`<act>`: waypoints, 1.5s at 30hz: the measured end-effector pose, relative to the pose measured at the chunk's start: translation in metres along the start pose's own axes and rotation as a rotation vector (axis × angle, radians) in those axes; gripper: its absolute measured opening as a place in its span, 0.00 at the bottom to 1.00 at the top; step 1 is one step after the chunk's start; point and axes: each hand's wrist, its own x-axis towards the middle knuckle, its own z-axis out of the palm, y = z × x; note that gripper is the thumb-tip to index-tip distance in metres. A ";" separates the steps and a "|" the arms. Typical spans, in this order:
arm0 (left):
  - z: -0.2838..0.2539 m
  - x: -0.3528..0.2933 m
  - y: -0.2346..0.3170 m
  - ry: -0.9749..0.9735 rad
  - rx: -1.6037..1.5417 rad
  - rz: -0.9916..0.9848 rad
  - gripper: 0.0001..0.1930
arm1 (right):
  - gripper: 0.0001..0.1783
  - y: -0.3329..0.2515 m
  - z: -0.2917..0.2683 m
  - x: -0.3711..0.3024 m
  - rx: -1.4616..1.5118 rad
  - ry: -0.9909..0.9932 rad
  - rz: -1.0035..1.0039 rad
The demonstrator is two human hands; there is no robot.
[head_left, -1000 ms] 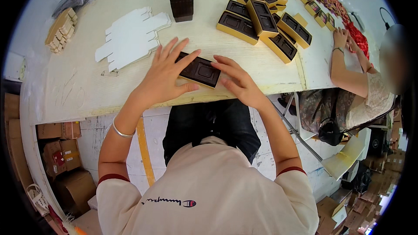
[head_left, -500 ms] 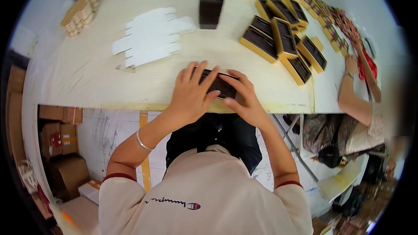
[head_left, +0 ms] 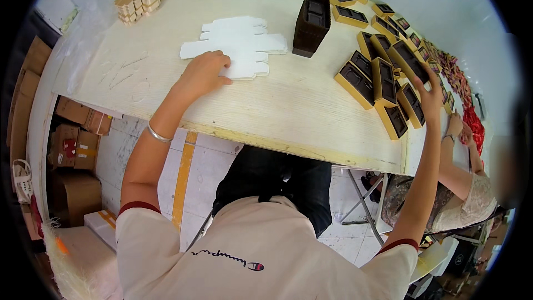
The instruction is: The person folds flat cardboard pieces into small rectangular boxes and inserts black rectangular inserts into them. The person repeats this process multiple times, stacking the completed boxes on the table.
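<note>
My left hand is at the near left edge of a stack of flat white cardboard box blanks, its fingers curled onto the top blank and the thumb at the near edge. Far to the right, my right hand grips the near end of a gold box with a dark compartment insert. That box lies tilted over a pile of similar gold boxes. Between my hands, further back, stands a tall stack of dark brown inserts.
A stack of tan cut pieces sits at the far left. More gold boxes extend along the back right. At the right, another person's hands work beside red material. The table's front edge runs before me.
My hands have parted. The gold box they were pressing at the front has gone to the pile in my right hand; my left hand has moved to the white blanks. The view has shifted.
</note>
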 end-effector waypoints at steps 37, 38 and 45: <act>0.083 -0.077 0.133 0.217 -0.216 0.627 0.13 | 0.21 -0.172 0.090 -0.215 -0.043 -0.134 -0.447; 0.083 -0.077 0.132 0.246 -0.191 0.653 0.13 | 0.19 -0.174 0.092 -0.215 -0.050 -0.159 -0.433; 0.081 -0.048 0.127 0.078 -0.244 0.493 0.07 | 0.08 -0.188 0.101 -0.185 -0.089 -0.420 -0.152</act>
